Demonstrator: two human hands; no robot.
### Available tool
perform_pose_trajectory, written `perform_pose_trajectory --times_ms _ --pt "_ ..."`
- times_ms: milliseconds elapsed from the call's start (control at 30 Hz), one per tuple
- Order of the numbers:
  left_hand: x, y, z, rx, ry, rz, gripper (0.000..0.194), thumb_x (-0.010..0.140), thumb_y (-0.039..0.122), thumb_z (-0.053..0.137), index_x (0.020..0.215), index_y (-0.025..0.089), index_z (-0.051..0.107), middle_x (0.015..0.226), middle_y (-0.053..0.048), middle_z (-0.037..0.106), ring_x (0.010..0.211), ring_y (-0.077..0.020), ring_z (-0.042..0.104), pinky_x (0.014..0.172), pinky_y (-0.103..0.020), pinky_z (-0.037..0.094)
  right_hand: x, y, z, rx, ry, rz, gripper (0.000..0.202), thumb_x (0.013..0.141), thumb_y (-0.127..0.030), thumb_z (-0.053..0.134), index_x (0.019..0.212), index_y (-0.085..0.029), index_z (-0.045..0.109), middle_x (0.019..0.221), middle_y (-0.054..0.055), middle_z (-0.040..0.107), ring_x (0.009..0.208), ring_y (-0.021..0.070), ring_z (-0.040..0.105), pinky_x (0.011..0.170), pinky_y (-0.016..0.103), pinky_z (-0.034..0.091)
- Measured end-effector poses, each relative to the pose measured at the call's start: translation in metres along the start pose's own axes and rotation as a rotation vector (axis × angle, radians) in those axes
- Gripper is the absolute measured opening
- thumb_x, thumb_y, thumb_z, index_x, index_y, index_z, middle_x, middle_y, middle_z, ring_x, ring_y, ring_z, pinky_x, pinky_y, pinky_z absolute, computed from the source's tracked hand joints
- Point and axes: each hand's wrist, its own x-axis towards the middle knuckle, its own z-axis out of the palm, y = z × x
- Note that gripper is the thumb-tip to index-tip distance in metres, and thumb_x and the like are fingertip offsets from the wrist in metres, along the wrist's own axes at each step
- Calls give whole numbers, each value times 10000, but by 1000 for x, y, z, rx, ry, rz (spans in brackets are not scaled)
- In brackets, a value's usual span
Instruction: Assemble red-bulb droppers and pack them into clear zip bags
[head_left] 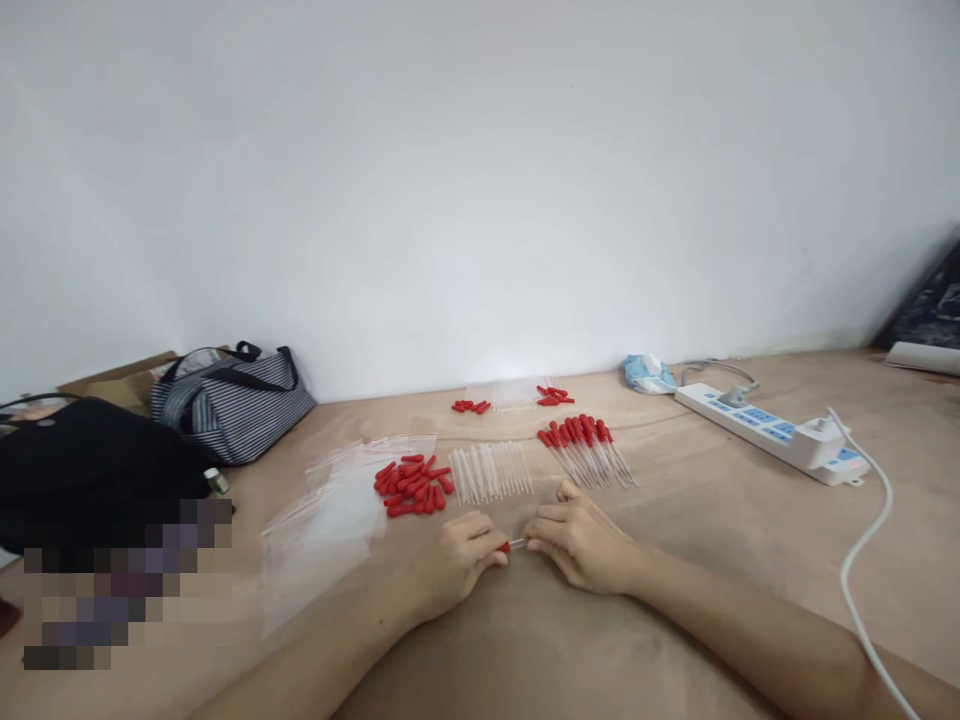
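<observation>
My left hand (472, 548) is closed around a red rubber bulb (505, 547), of which only the end shows. My right hand (576, 535) pinches a thin clear dropper tube (517, 543) that meets the bulb between both hands. Just beyond my left hand lies a heap of loose red bulbs (412, 484). To its right is a row of clear tubes (491, 472). Farther right, several droppers with red bulbs on their tubes (585, 448) lie fanned out side by side.
Clear zip bags (330, 530) lie at the left. More bulbs and tubes (514, 396) sit near the wall. A power strip (772, 425) with a white cable (855, 560) is at right, beside a blue-white packet (649, 374). Bags (232, 405) stand at far left.
</observation>
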Motion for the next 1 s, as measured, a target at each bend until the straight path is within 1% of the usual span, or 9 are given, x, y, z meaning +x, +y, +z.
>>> perform_pose_trajectory --times_ms 133,233,333,433,500,567,667,800,1000 --pt "-1 -6 -2 100 -5 70 285 875 177 342 756 158 601 647 -36 537 622 -143 489 576 -226 392 -1 -1 1 -55 -2 -37 224 865 -202 354 811 -176 570 695 14 598 582 98 466 674 283 224" --pt "-5 -9 0 73 -12 57 239 866 173 374 864 176 612 708 -36 548 662 -143 496 614 -231 408 0 -5 1 -77 21 -33 199 848 -241 393 813 -183 580 706 23 586 642 121 474 660 285 230" --pt "-10 -13 4 -75 70 -78 280 847 224 440 1118 210 506 865 -42 531 722 -138 500 654 -240 431 0 -6 -2 -80 46 44 175 819 -259 434 778 -192 590 706 25 579 689 140 487 662 290 241" --pt "-12 -16 8 -199 181 -251 451 808 261 500 1235 225 360 899 -29 475 723 -131 478 669 -259 445 1 8 -6 -43 116 283 193 817 -238 413 760 -193 592 729 23 602 703 143 519 680 288 270" --pt "-12 -16 9 -225 214 -308 449 798 236 498 1223 222 353 855 -13 451 684 -123 461 651 -259 445 4 25 -9 -27 203 530 202 819 -237 390 820 -183 584 768 35 622 710 151 543 664 274 297" --pt "-10 -15 9 -237 184 -326 397 792 197 484 1177 220 394 853 -11 451 662 -117 456 631 -252 441 9 43 -13 -54 271 782 227 811 -248 388 951 -153 539 762 52 632 691 163 560 626 263 313" --pt "-7 -10 4 -250 108 -307 296 785 175 476 1079 208 472 876 -20 472 645 -111 462 627 -249 436 20 62 -17 -161 233 1030 237 798 -250 391 990 -153 490 732 49 636 697 190 574 625 279 304" --pt "-4 -3 -4 -251 66 -304 153 786 189 480 922 191 551 858 -27 513 665 -120 490 619 -239 432 35 67 -17 -265 129 1123 179 790 -238 386 898 -169 512 754 67 637 745 214 580 674 314 295" --pt "-4 -3 -5 -273 29 -307 126 790 190 475 859 187 581 837 -27 554 703 -129 529 639 -235 433 38 65 -11 -303 46 1090 184 786 -254 391 836 -168 545 795 81 632 782 224 577 717 345 293"
